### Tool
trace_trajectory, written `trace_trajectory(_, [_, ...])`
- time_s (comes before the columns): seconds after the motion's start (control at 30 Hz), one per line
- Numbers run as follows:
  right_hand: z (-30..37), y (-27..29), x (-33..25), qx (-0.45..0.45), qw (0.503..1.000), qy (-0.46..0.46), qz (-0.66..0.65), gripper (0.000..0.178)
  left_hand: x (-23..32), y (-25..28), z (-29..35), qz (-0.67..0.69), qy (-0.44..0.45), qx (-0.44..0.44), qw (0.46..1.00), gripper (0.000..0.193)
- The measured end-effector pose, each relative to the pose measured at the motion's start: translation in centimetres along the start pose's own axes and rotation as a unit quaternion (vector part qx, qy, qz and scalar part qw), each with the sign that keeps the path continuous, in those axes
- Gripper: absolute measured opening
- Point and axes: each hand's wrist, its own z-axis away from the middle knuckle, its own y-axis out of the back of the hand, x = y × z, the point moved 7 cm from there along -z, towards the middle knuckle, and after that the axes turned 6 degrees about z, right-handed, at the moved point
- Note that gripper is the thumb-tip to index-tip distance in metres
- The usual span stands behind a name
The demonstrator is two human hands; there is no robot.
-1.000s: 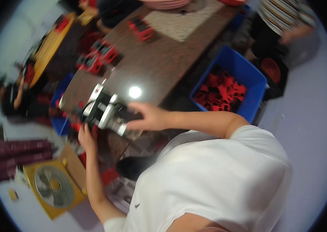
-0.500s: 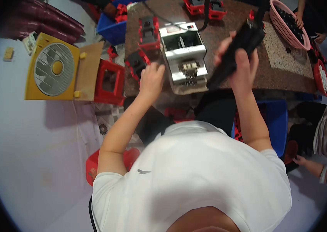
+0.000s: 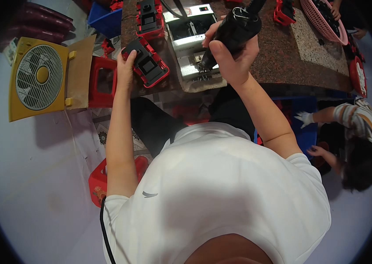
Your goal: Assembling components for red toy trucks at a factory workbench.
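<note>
My right hand (image 3: 238, 61) is wrapped round a black electric screwdriver (image 3: 235, 30) with a hanging ring and cord at its top. Its lower tip reaches the front of a white metal box-shaped screw feeder (image 3: 190, 40); the exact contact is too small to tell. At the table's near edge my left hand (image 3: 125, 69) grips the left side of a black-and-red plastic housing (image 3: 147, 64), thumb on top. Just beyond it lies a similar black-and-red housing (image 3: 150, 20), left of the feeder.
A yellow box fan (image 3: 41, 75) and red stool (image 3: 102, 86) stand left of the table (image 3: 265, 68). Blue bins (image 3: 104, 20) are at far left and right. A pink basket (image 3: 326, 22) of black parts sits far right. A co-worker (image 3: 362, 141) bends at the right.
The screwdriver has swung from right of the feeder onto its front. My left hand has taken hold of the nearer housing. My head view has shifted, and the co-worker at right has leaned in.
</note>
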Motion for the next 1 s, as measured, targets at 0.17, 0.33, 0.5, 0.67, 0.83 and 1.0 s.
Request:
trace_trajectory(0.17, [1.3,-0.5,0.7,-0.007,0.999,-0.042,-0.020,0.045,-0.7,-2.3,2.3,0.003,-0.016,0.011,1.000,0.046])
trace_trajectory(0.33, [1.2,-1.7,0.6,-0.038,0.999,-0.034,-0.003,0.047,-1.1,-2.1,3.5,0.001,-0.071,0.069,0.995,0.048])
trace_trajectory(0.5, [0.6,-1.0,-1.0,-0.028,0.999,-0.011,-0.020,0.046,-0.4,-2.5,3.9,-0.005,-0.072,0.080,0.994,0.052])
trace_trajectory(0.67, [-0.3,-0.1,-0.1,-0.027,1.000,-0.006,-0.015,0.051,-0.5,-2.5,3.9,-0.009,-0.095,0.090,0.991,0.053])
trace_trajectory(0.83, [0.6,-0.4,0.4,-0.011,1.000,-0.016,-0.009,0.050,-0.4,-2.7,3.8,0.003,-0.088,0.080,0.993,0.053])
trace_trajectory(1.0, [-0.5,-1.0,1.3,-0.025,0.999,0.045,0.017,0.040,-0.7,-2.4,3.5,0.038,-0.028,0.036,0.998,0.054])
